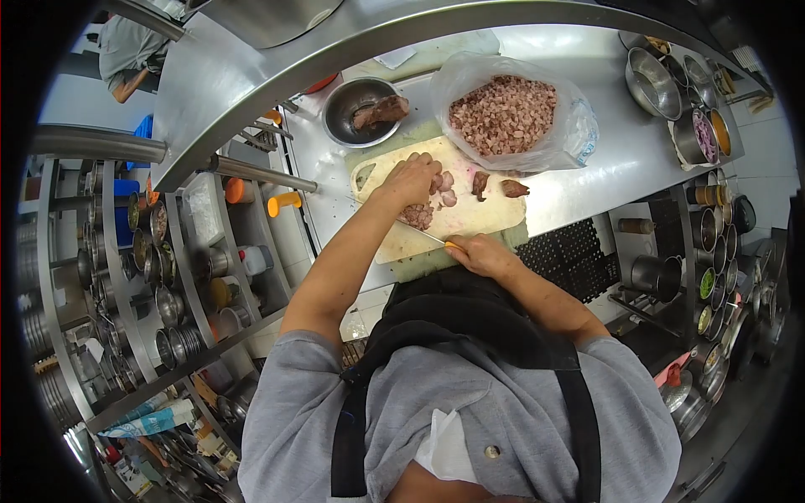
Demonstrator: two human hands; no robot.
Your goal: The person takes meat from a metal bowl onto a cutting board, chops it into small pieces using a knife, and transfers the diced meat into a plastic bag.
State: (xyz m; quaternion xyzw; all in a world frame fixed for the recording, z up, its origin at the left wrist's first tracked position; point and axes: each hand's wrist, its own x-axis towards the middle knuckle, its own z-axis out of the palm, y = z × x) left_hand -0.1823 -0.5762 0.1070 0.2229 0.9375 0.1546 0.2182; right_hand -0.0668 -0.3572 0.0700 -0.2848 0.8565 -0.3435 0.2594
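A knife [423, 235] with a yellow handle lies low over the cutting board, and my right hand [484, 256] is closed around its handle. My left hand [409, 180] rests on the board with its fingers bent together over pieces of meat; the fingertips are partly hidden. Sliced pinkish meat [447, 189] shows beside those fingers, and a pile of chopped meat [417, 216] lies between the hand and the blade. To the right, two darker meat chunks [514, 189] sit apart on the cream cutting board [490, 220].
A clear plastic bag [457, 71] full of diced meat stands behind the board. At back left is a steel bowl [334, 117] with a large meat piece [381, 111]. Steel bowls [652, 84] crowd the right end. A metal shelf post [264, 173] juts in from the left.
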